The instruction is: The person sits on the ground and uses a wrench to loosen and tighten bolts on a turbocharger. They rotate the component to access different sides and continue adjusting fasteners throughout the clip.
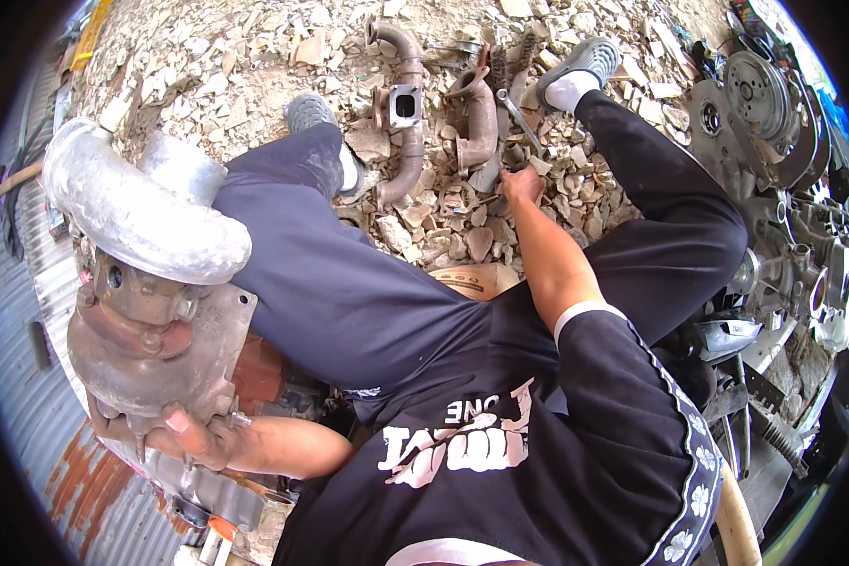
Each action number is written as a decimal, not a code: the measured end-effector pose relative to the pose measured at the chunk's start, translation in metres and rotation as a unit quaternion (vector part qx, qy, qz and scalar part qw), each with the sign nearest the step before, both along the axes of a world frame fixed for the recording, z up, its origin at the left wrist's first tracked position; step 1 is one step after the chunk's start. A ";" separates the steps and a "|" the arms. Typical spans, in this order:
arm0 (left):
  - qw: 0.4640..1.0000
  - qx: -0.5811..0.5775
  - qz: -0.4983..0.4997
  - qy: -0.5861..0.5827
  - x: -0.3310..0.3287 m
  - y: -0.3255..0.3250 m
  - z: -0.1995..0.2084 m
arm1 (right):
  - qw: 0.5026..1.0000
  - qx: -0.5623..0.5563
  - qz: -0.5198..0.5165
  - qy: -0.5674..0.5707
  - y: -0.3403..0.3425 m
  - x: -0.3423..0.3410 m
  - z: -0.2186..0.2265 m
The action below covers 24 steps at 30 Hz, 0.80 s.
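At the left, a turbocharger [151, 325] with a rusty brown housing and a silvery curved pipe [141, 203] stands beside my left thigh. My left hand [198, 439] grips its lower edge, thumb in sight and the other fingers mostly hidden. My right hand [524, 186] reaches down to the stones between my legs, fingers closed at a small dark part; what they hold is hard to make out. Just beyond it lies a wrench [521, 123]. Left of the wrench are a rusty curved pipe [479, 123] and a rusty manifold [408, 141] with a square flange.
Broken stones [255, 47] cover the ground. Metal parts are heaped at the right, with a round pulley-like disc [757, 90] on top. Corrugated metal sheet [28, 292] runs along the left. A piece of brown cardboard [476, 280] lies between my legs.
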<state>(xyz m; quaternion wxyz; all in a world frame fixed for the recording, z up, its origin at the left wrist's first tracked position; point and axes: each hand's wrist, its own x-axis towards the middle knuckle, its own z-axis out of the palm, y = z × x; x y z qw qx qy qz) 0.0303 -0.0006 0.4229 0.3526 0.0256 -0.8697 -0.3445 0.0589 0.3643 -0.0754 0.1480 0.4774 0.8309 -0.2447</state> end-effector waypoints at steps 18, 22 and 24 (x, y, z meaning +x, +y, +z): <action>1.000 -0.002 0.004 -0.001 0.006 -0.006 -0.001 | 0.996 -0.057 -0.065 0.031 -0.007 0.018 0.005; 1.000 0.000 0.001 -0.001 0.006 -0.007 -0.002 | 0.997 -0.013 -0.021 0.075 -0.011 0.024 0.006; 1.000 -0.001 0.001 -0.002 0.006 -0.008 -0.001 | 0.996 0.004 -0.003 0.094 -0.013 0.026 0.007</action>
